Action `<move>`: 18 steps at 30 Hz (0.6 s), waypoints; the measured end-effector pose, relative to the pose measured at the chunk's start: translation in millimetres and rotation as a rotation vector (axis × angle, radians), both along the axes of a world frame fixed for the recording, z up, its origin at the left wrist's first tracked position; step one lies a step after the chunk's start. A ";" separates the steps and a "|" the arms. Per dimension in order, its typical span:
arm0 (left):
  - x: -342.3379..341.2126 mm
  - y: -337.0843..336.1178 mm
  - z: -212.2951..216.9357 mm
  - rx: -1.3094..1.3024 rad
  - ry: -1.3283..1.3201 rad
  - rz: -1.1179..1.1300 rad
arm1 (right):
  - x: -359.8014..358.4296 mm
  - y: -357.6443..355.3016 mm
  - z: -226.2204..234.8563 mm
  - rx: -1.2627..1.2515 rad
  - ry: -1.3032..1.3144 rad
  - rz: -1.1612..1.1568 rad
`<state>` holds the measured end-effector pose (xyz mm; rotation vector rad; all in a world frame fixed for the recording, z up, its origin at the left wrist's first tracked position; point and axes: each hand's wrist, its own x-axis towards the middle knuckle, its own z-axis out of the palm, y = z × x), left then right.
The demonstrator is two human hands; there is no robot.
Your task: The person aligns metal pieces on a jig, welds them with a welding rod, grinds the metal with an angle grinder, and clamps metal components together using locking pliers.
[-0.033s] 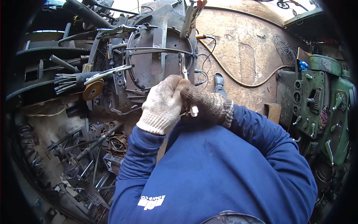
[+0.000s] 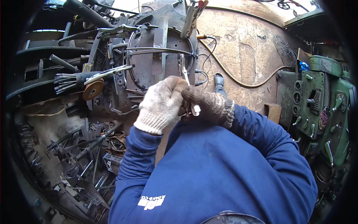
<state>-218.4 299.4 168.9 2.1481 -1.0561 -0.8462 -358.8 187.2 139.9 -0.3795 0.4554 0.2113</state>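
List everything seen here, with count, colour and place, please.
locking pliers: one, silver, held at centre
metal ring: one, dark, top centre
clamps: at least two, silver, upper left
rod bundle: one, grey, left
disc: one, brown, left
hose: one, tan, floor
wire coil: one, dark, floor
machinery: count unclear, green, right
metal scrap: uncounted, grey and rusty, lower left
shoe: one, grey, floor
sleeves: two, blue, centre
left grip: one, cream glove, centre
right grip: one, brown glove, centre
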 end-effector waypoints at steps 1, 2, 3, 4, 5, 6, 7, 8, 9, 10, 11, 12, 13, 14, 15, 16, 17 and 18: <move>6.9 2.4 0.6 -0.036 -0.030 -0.011 | -4.3 0.0 -13.8 -0.066 -0.047 0.033; 15.5 2.2 -8.2 -0.165 -0.061 0.105 | -9.7 1.4 -26.2 -0.133 -0.094 0.070; 25.1 -6.0 -2.6 -0.274 -0.213 0.117 | -4.7 0.1 -22.7 -0.135 -0.004 0.106; 40.1 -15.1 -0.3 -0.331 -0.523 0.011 | 0.1 -1.2 -19.4 -0.132 0.089 0.137; 55.0 -22.3 2.6 -0.379 -0.841 -0.092 | 5.5 -1.9 -13.5 -0.122 0.176 0.173; 64.6 -28.5 0.6 -0.359 -0.945 -0.136 | 7.0 -2.9 -13.9 -0.106 0.219 0.172; 73.1 -34.0 -2.1 -0.338 -1.049 -0.181 | 8.5 -3.7 -12.9 -0.078 0.210 0.139; 80.8 -39.3 -10.0 -0.338 -1.027 -0.213 | 11.1 -4.9 -14.2 -0.042 0.171 0.082; 87.7 -38.6 -16.4 -0.337 -1.026 -0.210 | 13.8 -4.3 -11.7 0.000 0.131 0.036; 95.1 -36.5 -22.8 -0.278 -0.943 -0.253 | 16.5 -4.6 -10.0 0.037 0.097 0.001; 98.9 -36.4 -26.2 -0.222 -0.856 -0.299 | 18.9 -5.1 -9.4 0.068 0.070 -0.031; 99.0 -34.1 -27.6 -0.261 -0.871 -0.277 | 22.1 -5.4 -7.8 0.097 0.049 -0.054; 99.6 -33.0 -29.5 -0.262 -0.867 -0.278 | 24.1 -5.3 -6.3 0.118 0.031 -0.070; 100.4 -33.3 -32.2 -0.280 -0.867 -0.267 | 26.5 -5.5 -4.3 0.135 0.018 -0.083; 100.9 -34.1 -33.5 -0.297 -0.868 -0.255 | 28.5 -5.3 -3.0 0.153 0.007 -0.096; 101.6 -35.8 -32.9 -0.299 -0.847 -0.282 | 29.7 -3.6 -1.1 0.168 -0.003 -0.107; 102.5 -36.0 -33.9 -0.302 -0.847 -0.283 | 30.9 -2.1 1.1 0.181 -0.003 -0.116; 103.0 -35.1 -36.1 -0.295 -0.860 -0.285 | 32.1 0.1 2.9 0.174 0.004 -0.123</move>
